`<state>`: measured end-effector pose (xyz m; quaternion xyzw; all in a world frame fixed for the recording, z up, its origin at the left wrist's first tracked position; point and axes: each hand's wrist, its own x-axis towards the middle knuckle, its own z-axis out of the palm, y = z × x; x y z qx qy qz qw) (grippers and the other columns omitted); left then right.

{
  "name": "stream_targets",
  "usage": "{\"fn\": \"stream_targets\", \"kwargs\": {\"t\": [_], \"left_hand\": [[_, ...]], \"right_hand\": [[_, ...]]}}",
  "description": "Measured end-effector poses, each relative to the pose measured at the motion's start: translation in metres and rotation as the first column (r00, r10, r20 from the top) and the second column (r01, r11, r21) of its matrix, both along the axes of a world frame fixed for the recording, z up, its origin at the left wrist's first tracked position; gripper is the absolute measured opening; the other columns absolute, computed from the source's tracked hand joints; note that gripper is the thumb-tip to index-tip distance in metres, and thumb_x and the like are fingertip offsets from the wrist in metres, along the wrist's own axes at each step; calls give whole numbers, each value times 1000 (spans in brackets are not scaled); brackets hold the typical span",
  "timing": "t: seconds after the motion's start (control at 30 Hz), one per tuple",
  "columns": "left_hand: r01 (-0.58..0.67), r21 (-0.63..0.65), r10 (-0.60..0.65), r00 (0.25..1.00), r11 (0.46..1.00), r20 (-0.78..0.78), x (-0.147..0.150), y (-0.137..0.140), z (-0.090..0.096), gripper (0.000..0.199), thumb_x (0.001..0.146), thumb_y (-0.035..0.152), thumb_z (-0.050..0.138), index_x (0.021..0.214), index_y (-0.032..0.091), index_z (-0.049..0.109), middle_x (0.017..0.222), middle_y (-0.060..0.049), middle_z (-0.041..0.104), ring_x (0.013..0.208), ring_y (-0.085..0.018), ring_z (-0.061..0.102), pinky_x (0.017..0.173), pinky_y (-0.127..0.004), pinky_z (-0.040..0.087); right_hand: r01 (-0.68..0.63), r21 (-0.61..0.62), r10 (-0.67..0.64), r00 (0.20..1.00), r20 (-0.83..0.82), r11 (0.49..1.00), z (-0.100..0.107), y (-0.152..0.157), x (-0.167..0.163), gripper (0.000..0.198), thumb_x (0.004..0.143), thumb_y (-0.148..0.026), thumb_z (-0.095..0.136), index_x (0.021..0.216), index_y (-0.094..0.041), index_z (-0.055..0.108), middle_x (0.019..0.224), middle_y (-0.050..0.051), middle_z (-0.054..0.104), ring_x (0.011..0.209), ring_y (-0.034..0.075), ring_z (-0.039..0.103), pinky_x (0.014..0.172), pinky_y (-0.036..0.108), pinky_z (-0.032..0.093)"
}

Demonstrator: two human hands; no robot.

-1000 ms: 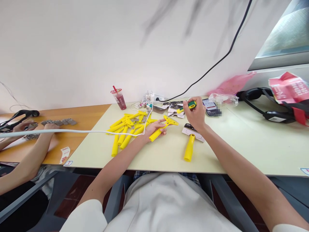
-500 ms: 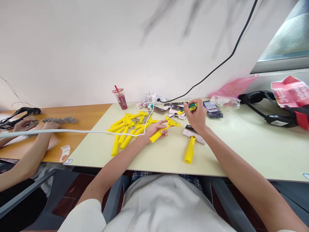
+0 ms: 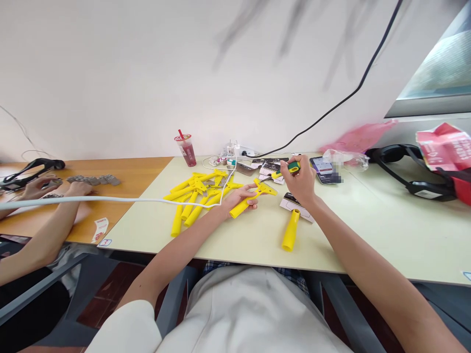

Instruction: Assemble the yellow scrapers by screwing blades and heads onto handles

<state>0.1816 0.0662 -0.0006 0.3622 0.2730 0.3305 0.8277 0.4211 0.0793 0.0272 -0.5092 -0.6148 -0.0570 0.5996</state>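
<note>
My left hand (image 3: 239,197) is closed round a yellow plastic scraper (image 3: 241,208), its wide flat head pointing right and away from me. In my right hand (image 3: 302,184) is a screwdriver (image 3: 293,167) with a green and yellow handle, slanting down to the left. Its shaft reaches the scraper's head; whether the tip touches a screw is too small to tell. Left of my left hand lies a pile of similar yellow scrapers (image 3: 191,202). A loose yellow handle (image 3: 290,233) rests on the table below my right hand, against a printed card (image 3: 299,210).
More printed cards (image 3: 272,166), a power strip (image 3: 235,148) and a phone (image 3: 326,170) lie towards the wall. A drink cup (image 3: 187,151) stands at the back left. A white cable (image 3: 110,199) crosses the view. At right is a black headset (image 3: 408,176); another person's hands (image 3: 79,189) work at left.
The screwdriver's tip has come down slightly closer to the scraper's head. Both hands keep their holds, and the whole view has shifted a little.
</note>
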Motion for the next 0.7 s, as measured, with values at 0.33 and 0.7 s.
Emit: {"fn": "stream_targets", "kwargs": {"t": [0.33, 0.7], "left_hand": [[-7, 36, 6, 1000, 999, 18, 1, 2, -9, 61, 82, 9, 84, 135, 21, 57, 115, -8, 76, 56, -6, 51, 72, -29, 58], [-123, 53, 119, 990, 991, 71, 5, -5, -7, 63, 83, 14, 91, 134, 22, 55, 80, 7, 60, 54, -6, 47, 73, -27, 54]], "right_hand": [[-31, -35, 34, 995, 92, 999, 9, 0, 4, 43, 100, -70, 60, 89, -29, 52, 60, -4, 56, 49, 19, 48, 61, 35, 42], [-127, -203, 195, 911, 363, 971, 69, 30, -6, 45, 99, -72, 63, 83, -29, 57, 58, -3, 56, 52, 19, 45, 62, 34, 38]]}}
